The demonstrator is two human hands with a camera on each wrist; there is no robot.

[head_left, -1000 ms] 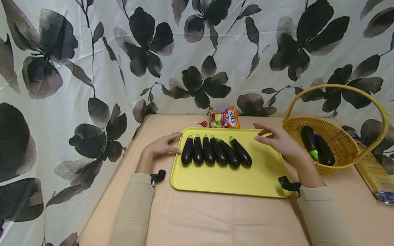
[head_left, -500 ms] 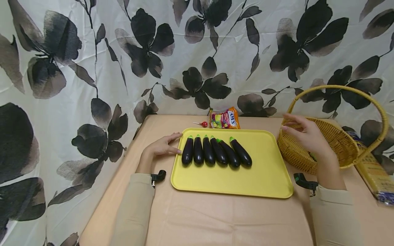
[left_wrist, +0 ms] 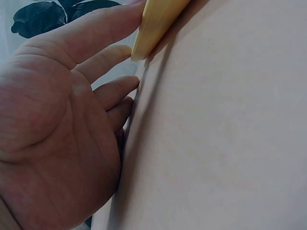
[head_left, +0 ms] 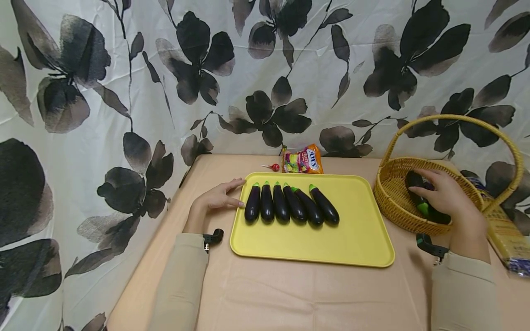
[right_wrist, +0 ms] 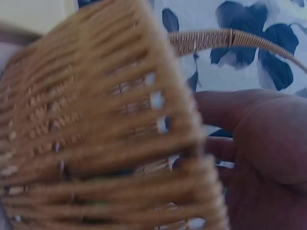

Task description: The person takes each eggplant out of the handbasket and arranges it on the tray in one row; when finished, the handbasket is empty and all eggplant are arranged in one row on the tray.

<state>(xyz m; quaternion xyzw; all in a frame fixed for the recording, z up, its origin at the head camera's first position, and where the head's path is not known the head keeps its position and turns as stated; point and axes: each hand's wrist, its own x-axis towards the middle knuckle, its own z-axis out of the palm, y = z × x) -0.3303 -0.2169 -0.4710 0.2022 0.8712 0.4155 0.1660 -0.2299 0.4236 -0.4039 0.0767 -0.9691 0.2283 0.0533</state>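
In the head view, several glossy dark eggplants [head_left: 281, 209] with green caps lie in a row on a yellow tray [head_left: 331, 248]. My left hand [head_left: 217, 197] touches the tray's left edge, its fingers fairly straight; the left wrist view has the thumb against the tray's rim [left_wrist: 156, 28]. My right hand [head_left: 447, 193] reaches into the wicker basket [head_left: 397, 214], thumb and fingers around an eggplant [head_left: 414, 180]. A second eggplant [head_left: 439, 216] beside it is partly covered by the hand. In the right wrist view, the basket's wall hides the fingertips.
The basket's tall arched handle [head_left: 455, 117] rises over the right hand. Behind the tray are a colourful candy bag [head_left: 302, 160] and a red lollipop [head_left: 274, 167]. A long yellow package [head_left: 503, 239] lies right of the basket. A floral cloth [head_left: 265, 69] hangs behind the table.
My right hand has moved right from over the tray, past the basket's rim, and down onto an eggplant inside. My left hand and the row of eggplants stay in place.
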